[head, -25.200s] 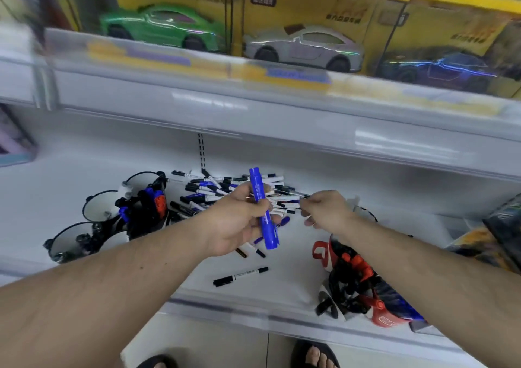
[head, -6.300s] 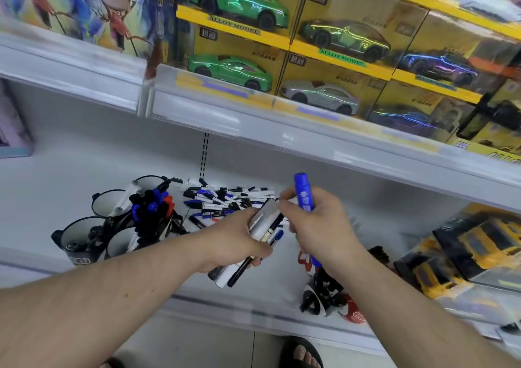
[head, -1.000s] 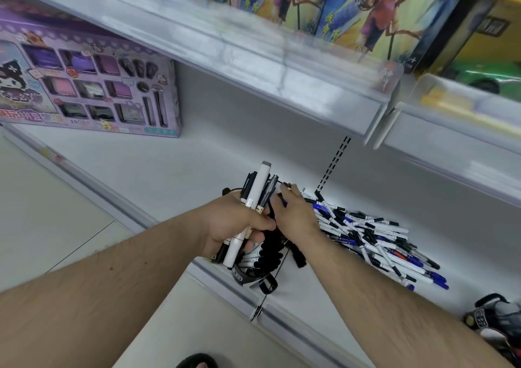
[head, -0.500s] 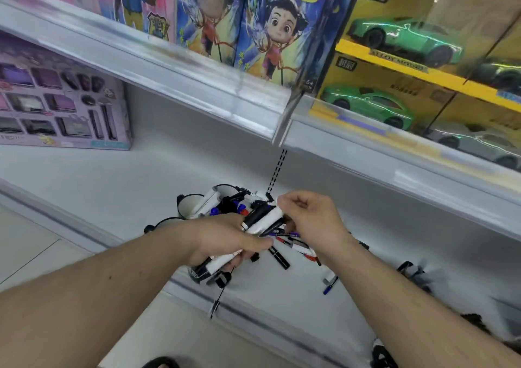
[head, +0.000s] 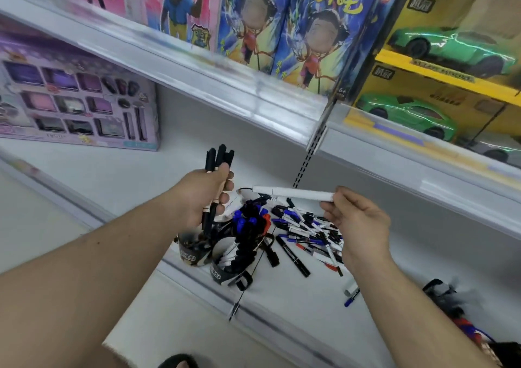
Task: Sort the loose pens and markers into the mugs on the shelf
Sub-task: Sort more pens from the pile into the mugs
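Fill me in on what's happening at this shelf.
A person is sorting pens into mugs. The left hand grips a bunch of black pens above the mugs, while the right hand pinches one end of a white marker. A pile of loose pens lies on the shelf beside the mugs, still unsorted.
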The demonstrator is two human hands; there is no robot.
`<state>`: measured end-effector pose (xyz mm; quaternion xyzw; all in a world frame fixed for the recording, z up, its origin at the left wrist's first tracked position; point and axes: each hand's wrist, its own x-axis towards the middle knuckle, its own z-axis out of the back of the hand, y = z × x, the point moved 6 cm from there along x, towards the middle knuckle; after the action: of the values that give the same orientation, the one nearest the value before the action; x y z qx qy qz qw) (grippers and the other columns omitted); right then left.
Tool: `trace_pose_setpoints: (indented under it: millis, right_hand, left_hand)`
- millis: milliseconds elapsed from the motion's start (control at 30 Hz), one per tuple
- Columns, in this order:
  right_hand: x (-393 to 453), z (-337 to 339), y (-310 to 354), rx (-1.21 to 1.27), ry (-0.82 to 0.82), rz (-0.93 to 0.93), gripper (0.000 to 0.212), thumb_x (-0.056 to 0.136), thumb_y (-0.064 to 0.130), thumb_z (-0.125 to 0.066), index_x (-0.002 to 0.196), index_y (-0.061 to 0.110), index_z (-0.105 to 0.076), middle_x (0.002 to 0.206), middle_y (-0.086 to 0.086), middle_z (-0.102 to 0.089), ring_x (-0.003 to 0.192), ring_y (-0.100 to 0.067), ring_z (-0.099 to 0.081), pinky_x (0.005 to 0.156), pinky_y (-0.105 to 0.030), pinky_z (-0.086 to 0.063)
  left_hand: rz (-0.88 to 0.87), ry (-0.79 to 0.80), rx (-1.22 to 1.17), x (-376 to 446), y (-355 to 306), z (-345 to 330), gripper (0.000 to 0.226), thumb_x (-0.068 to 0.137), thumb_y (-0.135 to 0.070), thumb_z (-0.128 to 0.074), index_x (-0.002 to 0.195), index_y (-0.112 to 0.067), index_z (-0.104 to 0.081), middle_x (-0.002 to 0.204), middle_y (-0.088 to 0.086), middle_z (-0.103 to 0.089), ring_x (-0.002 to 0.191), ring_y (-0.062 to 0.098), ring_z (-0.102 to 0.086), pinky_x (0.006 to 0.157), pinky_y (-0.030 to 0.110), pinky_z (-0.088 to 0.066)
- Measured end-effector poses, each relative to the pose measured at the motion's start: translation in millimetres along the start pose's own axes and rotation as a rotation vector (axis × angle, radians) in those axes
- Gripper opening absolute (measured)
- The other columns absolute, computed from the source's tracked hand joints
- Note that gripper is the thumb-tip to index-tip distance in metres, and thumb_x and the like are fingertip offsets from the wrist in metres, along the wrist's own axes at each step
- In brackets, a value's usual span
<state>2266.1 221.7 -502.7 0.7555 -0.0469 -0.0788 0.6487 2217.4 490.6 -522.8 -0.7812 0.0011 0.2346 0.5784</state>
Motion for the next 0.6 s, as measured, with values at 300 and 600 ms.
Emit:
trace_pose_setpoints:
  millis: [300, 600]
  right_hand:
    - [38.6, -116.2, -63.0, -0.568, 0.236, 0.250, 0.021, 0.090, 0.012, -0.066, 0.109, 0.017, -0.075, 0.104, 0.004, -0.074, 0.086, -0.003, -0.066, 0.091, -0.019, -0.050]
    - [49.2, -188.6, -153.9, -1.301, 0.499, 0.472, 0.031, 0.098, 0.021, -0.048, 0.120, 0.028, -0.070, 0.114, 0.001, -0.071, 0.109, -0.021, -0.061, 0.096, -0.027, -0.040]
  left_hand:
    - [-0.009, -0.105, -0.106, 18.6, 2.7, 63.9, 0.017, 0.102, -0.020, -0.050, 0.111, -0.008, -0.059, 0.094, 0.004, -0.073, 0.067, 0.013, -0.068, 0.061, 0.029, -0.053]
    - [0.035, -0.003, -0.091, 28.4, 16.5, 61.7, 0.016, 0.101, -0.011, -0.050, 0.108, -0.008, -0.063, 0.088, 0.001, -0.076, 0.070, 0.013, -0.071, 0.060, 0.026, -0.058]
